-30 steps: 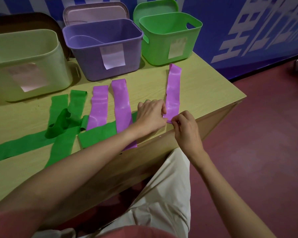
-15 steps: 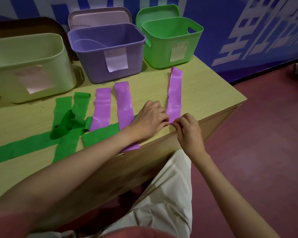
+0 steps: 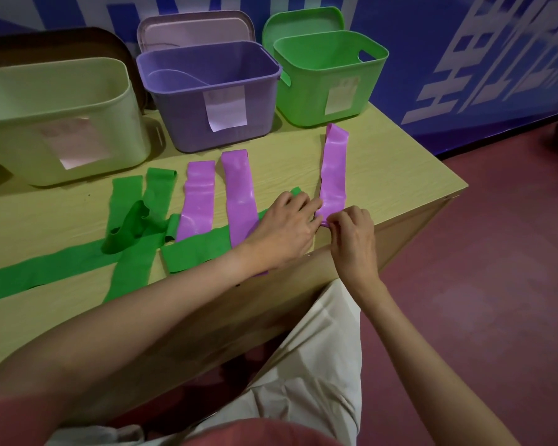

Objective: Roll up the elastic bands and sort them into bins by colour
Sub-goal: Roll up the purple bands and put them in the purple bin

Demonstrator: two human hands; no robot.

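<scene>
A purple elastic band (image 3: 334, 169) lies stretched on the wooden table (image 3: 400, 175), running from the green bin toward the near edge. My left hand (image 3: 287, 226) and my right hand (image 3: 351, 239) both pinch its near end, where a small roll has formed. Two more purple bands (image 3: 198, 197) (image 3: 239, 194) lie flat to the left. Several green bands (image 3: 136, 217) lie crossed and crumpled further left. At the back stand a purple bin (image 3: 213, 98), a green bin (image 3: 329, 78) and a pale cream bin (image 3: 55, 120).
Lids lean behind the bins: a pink lid (image 3: 194, 27), a green lid (image 3: 303, 24) and a dark brown lid (image 3: 52, 46). A blue wall with white lettering rises behind. The table's right edge drops to a red floor (image 3: 480, 284). My light-trousered leg sits under the table.
Both hands have stayed on the near end of the right purple band and turned it over a little, so the roll has grown slightly and the band's flat part is shorter.
</scene>
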